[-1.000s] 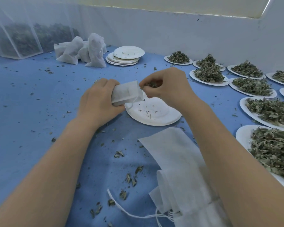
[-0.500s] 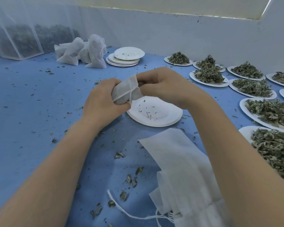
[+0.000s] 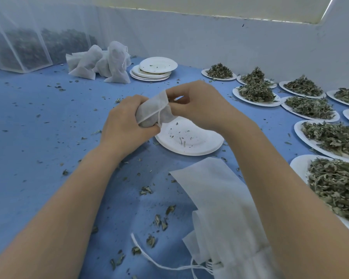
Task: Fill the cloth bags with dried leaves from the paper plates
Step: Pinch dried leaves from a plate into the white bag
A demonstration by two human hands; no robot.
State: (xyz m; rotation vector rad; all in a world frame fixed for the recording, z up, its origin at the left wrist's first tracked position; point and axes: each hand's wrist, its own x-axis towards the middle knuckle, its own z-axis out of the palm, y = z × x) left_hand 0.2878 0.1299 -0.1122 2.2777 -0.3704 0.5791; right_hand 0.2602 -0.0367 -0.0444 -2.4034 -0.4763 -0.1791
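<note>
White cloth drawstring bag (image 3: 153, 111), small and plump, sits raised between both hands just above a nearly bare round white paper plate (image 3: 189, 139) on the blue table (image 3: 38, 127). Its thin fabric is translucent, darker where the contents show through, with a pale cord hanging down its side. The left hand (image 3: 125, 125) curls round its body; the right hand (image 3: 199, 105) pinches its gathered mouth.

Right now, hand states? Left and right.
Left hand: closed, gripping the body of the cloth bag.
Right hand: closed, pinching the bag's open end.
</note>
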